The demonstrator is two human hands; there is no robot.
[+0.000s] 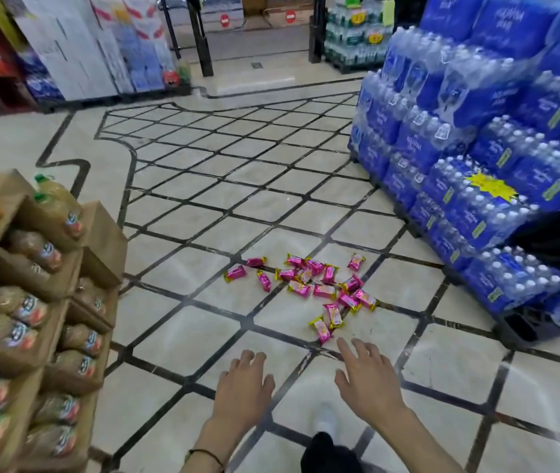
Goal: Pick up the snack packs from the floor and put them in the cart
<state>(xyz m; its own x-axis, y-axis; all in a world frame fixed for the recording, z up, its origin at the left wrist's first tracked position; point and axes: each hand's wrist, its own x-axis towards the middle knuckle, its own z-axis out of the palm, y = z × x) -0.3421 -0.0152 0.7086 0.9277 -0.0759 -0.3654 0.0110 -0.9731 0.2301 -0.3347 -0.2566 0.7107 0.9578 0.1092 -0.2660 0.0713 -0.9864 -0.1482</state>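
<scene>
Pink snack packs (309, 288) with yellow crimped ends, scattered in a loose heap on the tiled floor (176, 268), some overlapping.

Glossy pink-and-gold foil snack packs (309, 285) gleam on the polished cream stone floor (183, 346); clear shrink-wrapped plastic water bottle packs (476, 186) shine, and matt brown cardboard trays (101, 240) look dull.

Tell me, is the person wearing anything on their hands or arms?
The left hand and right hand are bare: no gloves, no rings that show, and no sleeves in view. A thin dark cord bracelet circles the left wrist.
</scene>
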